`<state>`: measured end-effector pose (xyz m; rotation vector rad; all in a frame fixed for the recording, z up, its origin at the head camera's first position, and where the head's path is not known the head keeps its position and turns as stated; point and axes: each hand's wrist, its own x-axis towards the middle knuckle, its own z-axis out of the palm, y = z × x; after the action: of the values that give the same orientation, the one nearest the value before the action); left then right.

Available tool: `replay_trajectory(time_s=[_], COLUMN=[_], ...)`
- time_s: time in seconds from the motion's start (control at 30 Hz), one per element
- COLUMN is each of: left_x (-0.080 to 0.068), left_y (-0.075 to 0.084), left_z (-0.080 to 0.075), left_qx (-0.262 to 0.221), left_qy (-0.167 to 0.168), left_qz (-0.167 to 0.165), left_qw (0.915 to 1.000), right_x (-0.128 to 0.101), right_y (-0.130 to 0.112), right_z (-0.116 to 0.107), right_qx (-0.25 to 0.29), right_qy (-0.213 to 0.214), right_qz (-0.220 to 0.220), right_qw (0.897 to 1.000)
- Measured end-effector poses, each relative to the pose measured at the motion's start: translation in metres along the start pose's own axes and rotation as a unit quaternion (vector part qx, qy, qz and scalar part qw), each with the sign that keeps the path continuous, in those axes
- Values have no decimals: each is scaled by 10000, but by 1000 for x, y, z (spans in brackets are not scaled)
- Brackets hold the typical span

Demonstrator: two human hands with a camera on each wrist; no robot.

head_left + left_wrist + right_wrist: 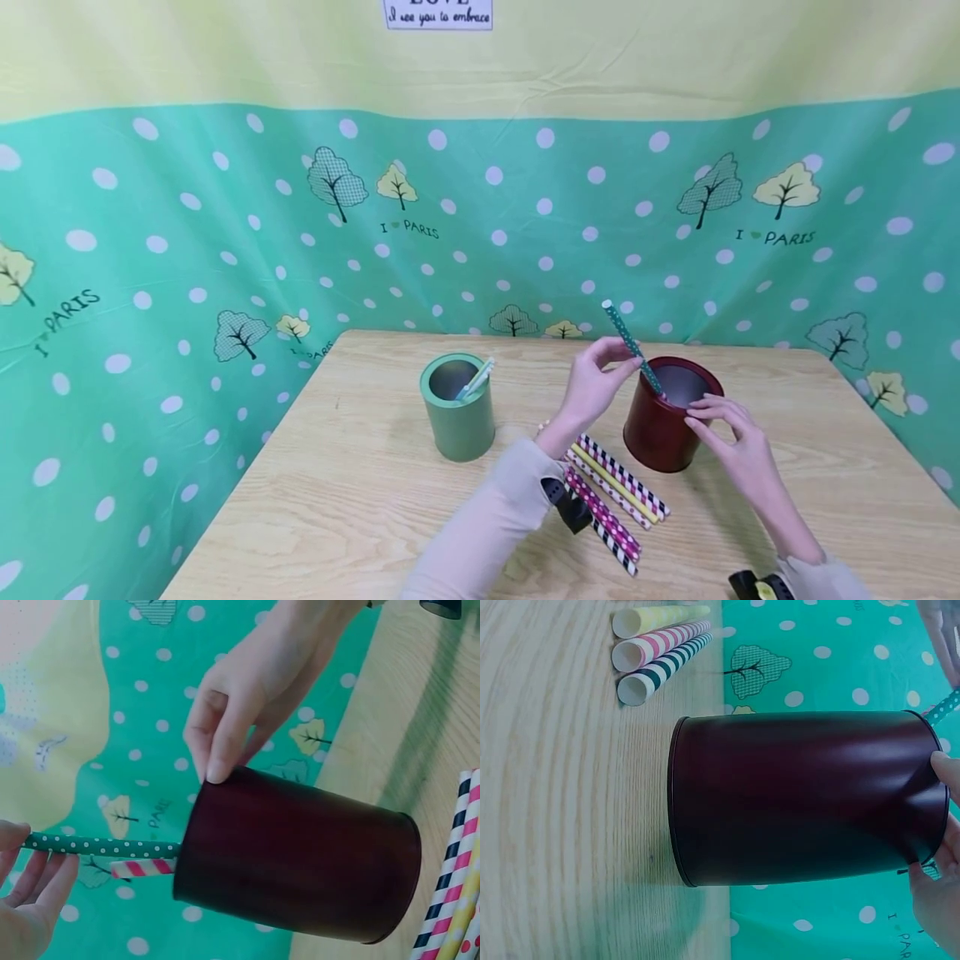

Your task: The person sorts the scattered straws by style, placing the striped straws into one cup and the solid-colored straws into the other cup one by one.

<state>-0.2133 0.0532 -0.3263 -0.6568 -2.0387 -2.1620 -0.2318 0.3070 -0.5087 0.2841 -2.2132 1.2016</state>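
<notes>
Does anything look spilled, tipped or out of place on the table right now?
Nothing stands out. The red tin and the green tin stand upright, and the loose straws lie neatly side by side on the table beside the red tin.

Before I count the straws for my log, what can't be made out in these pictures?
- Inside the red cup: its wall hides the lower part of the green dotted straw in every view; a pink striped straw shows only in the left wrist view.
- Loose straws: the left hand and its sleeve cover their near ends in the head view, so the count is uncertain.
- Green cup: its wall hides how many straws it holds.
- Right hand: cut off by the edge in the right wrist view.
</notes>
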Motion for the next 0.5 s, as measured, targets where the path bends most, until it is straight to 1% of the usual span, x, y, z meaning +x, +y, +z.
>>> replay_trajectory(time_s=[0.13, 0.27, 0.37, 0.5], left_x=[2, 11, 16, 18], left_y=[-8, -28, -41, -47], left_z=[4, 9, 11, 12], left_qx=[109, 111, 266, 534], left_qy=[48, 68, 88, 115], left_qz=[-74, -107, -226, -356], left_qw=[9999, 9999, 9994, 9979], right_x=[-2, -1, -1, 0], right_y=[-1, -2, -2, -2], right_z=[0, 0, 0, -1], right_qx=[-12, -62, -58, -58], right_qy=[-18, -22, -3, -8], right_qz=[9, 11, 24, 13], right_qw=[10000, 10000, 10000, 10000])
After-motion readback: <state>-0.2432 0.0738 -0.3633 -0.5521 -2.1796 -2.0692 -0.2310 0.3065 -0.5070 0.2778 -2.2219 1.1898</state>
